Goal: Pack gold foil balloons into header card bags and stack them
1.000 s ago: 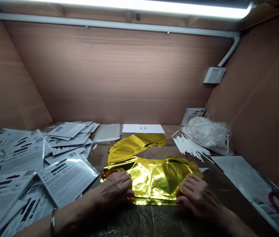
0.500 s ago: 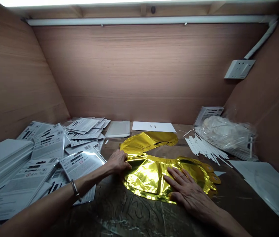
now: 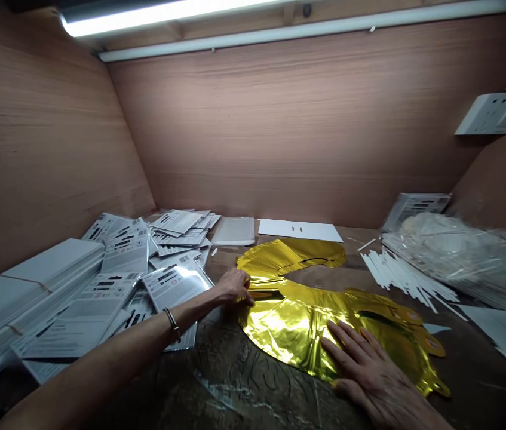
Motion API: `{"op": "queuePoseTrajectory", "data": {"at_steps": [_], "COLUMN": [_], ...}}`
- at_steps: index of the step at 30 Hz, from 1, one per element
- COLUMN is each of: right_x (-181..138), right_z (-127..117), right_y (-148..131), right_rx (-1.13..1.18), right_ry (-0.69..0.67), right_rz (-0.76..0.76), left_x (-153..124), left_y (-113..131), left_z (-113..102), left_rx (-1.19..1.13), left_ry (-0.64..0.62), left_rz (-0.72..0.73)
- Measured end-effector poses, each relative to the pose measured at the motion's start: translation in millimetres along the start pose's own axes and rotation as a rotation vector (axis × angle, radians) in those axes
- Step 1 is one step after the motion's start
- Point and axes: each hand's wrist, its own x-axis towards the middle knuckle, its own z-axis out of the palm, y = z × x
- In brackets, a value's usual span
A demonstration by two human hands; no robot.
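A flat gold foil balloon (image 3: 297, 310), uninflated and curved round a gap, lies on the dark tabletop. At its left edge my left hand (image 3: 233, 288) has closed fingers on the foil; the fingertips are partly hidden. A metal bangle (image 3: 172, 324) is on that wrist. My right hand (image 3: 369, 361) rests flat on the near right part of the foil, fingers stretched and slightly apart, gripping nothing. Beyond that hand, tabs with small holes stick out at the balloon's right end. The foil is shiny and creased, with a dark fold beside my left hand.
Clear-wrapped printed cards (image 3: 176, 286) pile up on the left, beside banded white card stacks (image 3: 51, 269). At the back lie a clear bag (image 3: 233, 232) and a white card (image 3: 300, 229). White sticks (image 3: 407, 278) and a plastic bag (image 3: 463, 248) sit at the right.
The view has swung left and tilted, so everything appears farther right. The foil's near and right parts lie more spread out towards me. Both hands stay on the balloon.
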Motion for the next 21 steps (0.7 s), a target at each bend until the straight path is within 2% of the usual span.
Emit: {"op": "queuePoseTrajectory", "data": {"at_steps": [5, 7, 8, 11, 12, 14, 16, 18, 21], "right_x": [2, 2, 2, 0, -1, -2, -3, -4, -6], "right_z": [-11, -14, -16, -20, -21, -23, -24, -25, -27], "right_y": [-5, -7, -7, -8, -8, -10, -11, -12, -12], "right_rx": [0.109, 0.159, 0.18, 0.227, 0.238, 0.257, 0.276, 0.288, 0.284], "right_ry": [-0.102, -0.111, -0.108, -0.1, -0.098, -0.087, -0.068, -0.047, -0.028], "right_rz": [0.064, 0.086, 0.093, 0.108, 0.112, 0.12, 0.132, 0.139, 0.135], "left_x": [-4, -13, -19, -40, -46, -55, -57, -53, -44], "left_y": [8, 16, 20, 27, 28, 27, 26, 33, 71], "left_z": [-10, -18, -22, -18, -11, 5, 17, 16, -8], "left_rx": [-0.106, -0.245, -0.379, -1.106, -1.254, -1.369, -1.38, -1.246, -0.702], "left_ry": [0.054, 0.083, 0.098, 0.126, 0.143, 0.218, 0.312, 0.436, 0.57], "left_rz": [-0.059, -0.038, -0.024, 0.006, -0.02, -0.117, -0.153, -0.107, 0.041]}}
